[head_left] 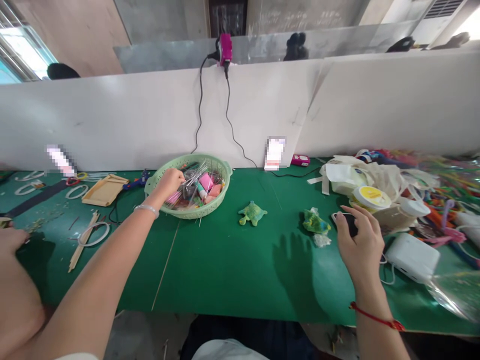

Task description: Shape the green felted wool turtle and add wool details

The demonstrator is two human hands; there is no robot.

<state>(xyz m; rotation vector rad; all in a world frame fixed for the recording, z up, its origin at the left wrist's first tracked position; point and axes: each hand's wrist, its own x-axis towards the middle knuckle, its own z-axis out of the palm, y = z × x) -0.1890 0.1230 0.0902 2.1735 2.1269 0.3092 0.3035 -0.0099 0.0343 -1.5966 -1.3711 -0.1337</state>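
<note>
right hand [359, 243]: near right, thumb and fingers wide apart at a dark device [351, 226]; contact cannot be told.
crumpled green-yellow piece [315, 221]: right of middle, on the table [225, 280].
turtle figure [253, 213]: middle, apart from the clutter, perhaps to stay in sight.
basket [197, 213]: farther, left of middle; its wall likely keeps clear sticks [198, 172] and pink packs [206, 181] together.
left hand [170, 184]: over its contents, fingers narrow, suiting small pieces; any grip cannot be told.
white partition [150, 115]: far, behind.
</note>
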